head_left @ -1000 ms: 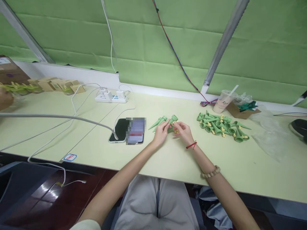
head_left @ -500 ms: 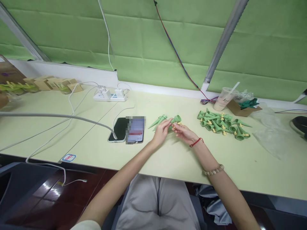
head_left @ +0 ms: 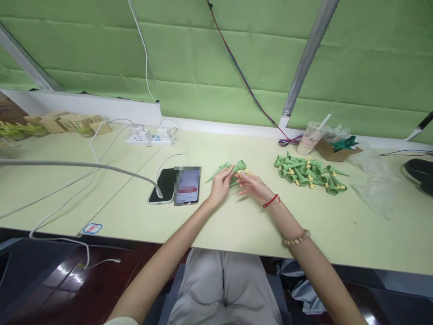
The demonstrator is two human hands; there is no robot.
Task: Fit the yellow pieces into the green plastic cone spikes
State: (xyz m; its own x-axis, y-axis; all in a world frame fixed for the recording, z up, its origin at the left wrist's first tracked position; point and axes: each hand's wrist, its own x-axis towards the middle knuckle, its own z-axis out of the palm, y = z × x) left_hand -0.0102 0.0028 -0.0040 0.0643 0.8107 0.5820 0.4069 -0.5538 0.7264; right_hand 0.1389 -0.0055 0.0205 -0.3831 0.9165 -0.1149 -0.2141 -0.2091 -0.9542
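Observation:
My left hand point(head_left: 220, 186) is closed on a green plastic cone point(head_left: 241, 165), whose wide open end points up and to the right. My right hand point(head_left: 255, 188) meets it from the right, thumb and forefinger pinched on a small yellow piece point(head_left: 241, 173) at the cone's side; its other fingers are loosely spread. How the yellow piece sits against the cone is hard to make out. Beside my left hand lie more green cones point(head_left: 216, 172), partly hidden by it. Farther right is a pile of green cones point(head_left: 306, 174) with small yellow pieces on or among them.
Two phones, one dark point(head_left: 165, 185) and one lit point(head_left: 189, 187), lie left of my hands. A power strip point(head_left: 150, 141) with cables stands at the back. On the right are a drink cup point(head_left: 308, 140), a cardboard box point(head_left: 333, 152) and a clear plastic bag point(head_left: 374, 194).
The view has shifted a little, so most things appear farther left. Both hands stay together at the cone, and my right hand's free fingers have spread somewhat.

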